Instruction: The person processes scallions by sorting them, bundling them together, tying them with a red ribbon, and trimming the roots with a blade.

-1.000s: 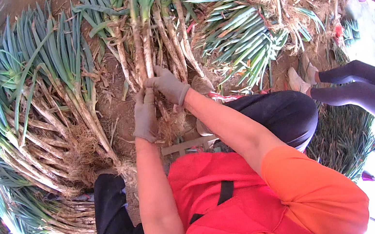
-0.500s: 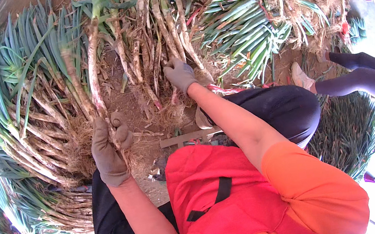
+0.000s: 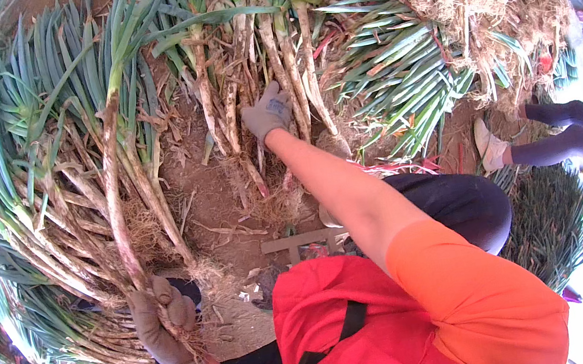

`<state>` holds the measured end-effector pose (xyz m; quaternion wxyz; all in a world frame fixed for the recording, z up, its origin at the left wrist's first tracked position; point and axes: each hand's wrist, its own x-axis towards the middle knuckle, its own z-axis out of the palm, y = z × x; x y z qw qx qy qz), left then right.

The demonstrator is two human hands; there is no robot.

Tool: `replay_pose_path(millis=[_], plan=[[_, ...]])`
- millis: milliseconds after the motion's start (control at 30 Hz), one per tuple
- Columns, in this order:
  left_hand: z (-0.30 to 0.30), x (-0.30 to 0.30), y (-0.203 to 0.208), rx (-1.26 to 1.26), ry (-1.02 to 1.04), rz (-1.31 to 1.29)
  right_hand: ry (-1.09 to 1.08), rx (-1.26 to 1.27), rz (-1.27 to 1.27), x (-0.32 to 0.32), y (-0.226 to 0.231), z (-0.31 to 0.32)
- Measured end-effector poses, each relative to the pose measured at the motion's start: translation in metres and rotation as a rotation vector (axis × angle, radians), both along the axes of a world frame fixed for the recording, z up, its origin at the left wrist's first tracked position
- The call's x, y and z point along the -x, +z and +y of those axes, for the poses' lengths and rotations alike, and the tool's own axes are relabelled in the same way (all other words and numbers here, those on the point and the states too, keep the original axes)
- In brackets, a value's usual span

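My left hand [image 3: 166, 327], in a grey-brown work glove, is wrapped round the root end of a long green onion [image 3: 115, 202]. Its pale, soil-stained stalk slants up and away to tall green leaves. Another green onion [image 3: 156, 196] lies just right of it, roots toward me. My right hand [image 3: 268, 111], in a grey glove, is among a loose group of green onions [image 3: 229, 100] on the soil before me. Its fingers bend round a stalk there, with the fingertips partly hidden.
A thick heap of green onions [image 3: 40, 183] spreads on the left. At the right lie cut-looking green leaf tops [image 3: 394, 59] and root-end bundles [image 3: 507, 3] with pink ties. A flat, T-shaped piece [image 3: 301, 241] lies by my legs. Another person's legs [image 3: 566, 131] are at the far right.
My left hand has drawn the green onion toward me and to the left. My right hand has shifted slightly farther off among the stalks.
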<state>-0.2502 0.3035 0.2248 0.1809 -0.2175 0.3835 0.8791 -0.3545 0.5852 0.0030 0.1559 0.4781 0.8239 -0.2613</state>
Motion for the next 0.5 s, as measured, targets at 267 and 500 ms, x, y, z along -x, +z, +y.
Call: replay_pose_path(millis=[267, 500], plan=[[0.017, -0.007, -0.026, -0.131, 0.004, -0.133, -0.245, 0.382, 0.136, 0.01, -0.014, 0.022], [0.01, -0.017, -0.05, 0.008, -0.03, -0.128, -0.404, 0.627, 0.206, 0.011, -0.025, 0.019]])
